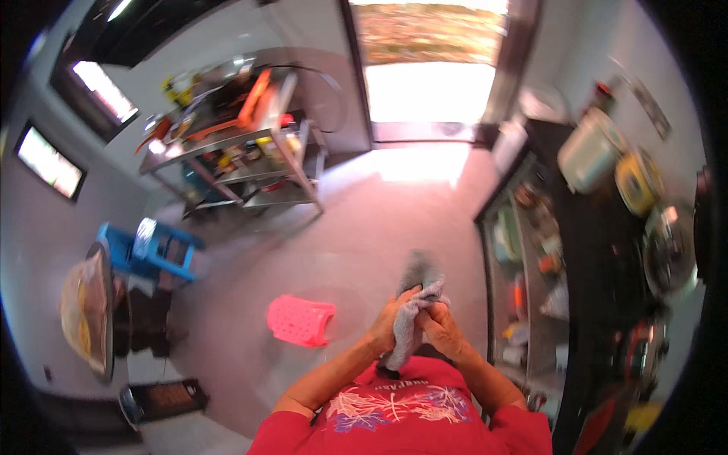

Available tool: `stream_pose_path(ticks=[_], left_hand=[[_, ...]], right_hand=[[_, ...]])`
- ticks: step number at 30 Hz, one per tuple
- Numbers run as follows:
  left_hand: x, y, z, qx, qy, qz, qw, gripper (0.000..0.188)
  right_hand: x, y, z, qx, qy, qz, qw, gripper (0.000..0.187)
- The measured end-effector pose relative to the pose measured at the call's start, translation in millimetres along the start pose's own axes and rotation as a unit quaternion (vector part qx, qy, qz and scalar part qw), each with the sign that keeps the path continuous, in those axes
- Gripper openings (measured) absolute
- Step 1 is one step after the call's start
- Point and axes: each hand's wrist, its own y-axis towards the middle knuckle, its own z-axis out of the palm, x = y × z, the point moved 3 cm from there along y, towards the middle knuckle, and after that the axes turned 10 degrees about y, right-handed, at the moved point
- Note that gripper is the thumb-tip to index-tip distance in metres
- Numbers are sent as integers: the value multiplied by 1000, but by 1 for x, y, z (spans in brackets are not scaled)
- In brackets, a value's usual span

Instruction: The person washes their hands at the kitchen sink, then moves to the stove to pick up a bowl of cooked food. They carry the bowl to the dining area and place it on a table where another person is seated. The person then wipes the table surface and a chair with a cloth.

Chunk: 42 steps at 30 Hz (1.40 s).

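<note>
and there's the grey cloth [404, 336], long axis up-frame, clutched at lower centre, left grip [393, 315] and right grip [444, 331] both curled tight around it.

The cloth [406, 339] is grey; the T-shirt [398, 425] red, printed with pale pink and violet-blue leaves [358, 409]; the perforated plastic piece [298, 320] bright pink; the stools [146, 233] blue.

seemingly unreadable lettering [404, 383] on the red shirt [379, 438]
</note>
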Motion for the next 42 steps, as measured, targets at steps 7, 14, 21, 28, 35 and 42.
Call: stream_pose_path(ticks=[7,14,21,28,35,42], left_hand=[[-29,33,-100,-210,-317,106,919,37],[-83,35,-209,-383,2,236,893,36],[-166,35,-313,-302,-257,166,903,42],[-251,60,-335,-319,-305,186,878,51],[-315,68,-425,-398,-206,391,804,47],[-342,37,-493,-402,-204,404,796,42]], right_hand=[[51,133,75,5,-606,-297,738,18],[32,247,148,248,-513,-356,741,52],[15,331,201,264,-526,-344,731,57],[34,474,236,134,-370,-396,830,27],[86,533,323,221,-407,-536,706,30],[68,594,386,496,-259,-336,757,26]])
